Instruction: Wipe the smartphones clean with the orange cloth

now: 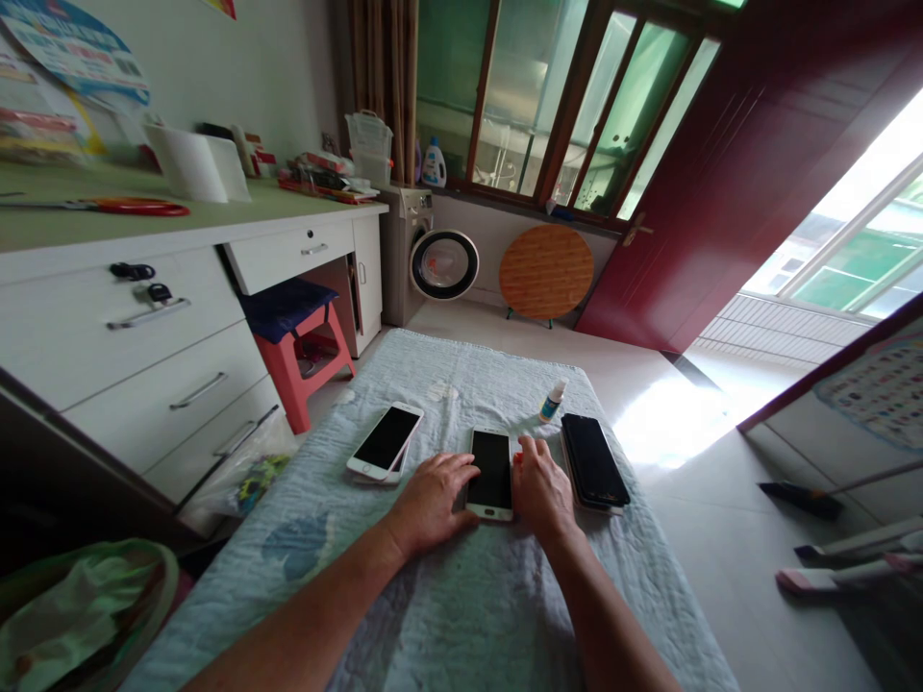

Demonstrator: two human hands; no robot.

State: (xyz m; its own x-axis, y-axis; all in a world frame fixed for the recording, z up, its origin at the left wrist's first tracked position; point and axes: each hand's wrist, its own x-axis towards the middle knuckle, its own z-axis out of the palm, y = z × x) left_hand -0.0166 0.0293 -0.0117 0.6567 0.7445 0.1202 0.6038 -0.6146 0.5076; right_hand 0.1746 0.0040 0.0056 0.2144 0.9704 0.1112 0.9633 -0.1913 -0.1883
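A white-framed smartphone (491, 473) with a dark screen lies face up on a pale blue quilted cloth (461, 370). My left hand (435, 495) rests along its left edge, fingers stretched out and thumb apart near the lower corner. On the other side, my right hand (544, 483) is closed with curled fingers against the phone's right edge. A bit of red shows at those fingertips; what it belongs to is hidden. Left of my hands, a white phone (387, 440) lies on another. To the right are stacked black phones (595, 459) and a small spray bottle (553, 401).
A white desk (180, 360) with drawers runs along the left, a red stool (307, 356) under it. A washing machine (408, 255) with its round door ajar and a folded round table (546, 272) stand behind. A basket (162, 596) sits lower left; a red door (692, 173) is right.
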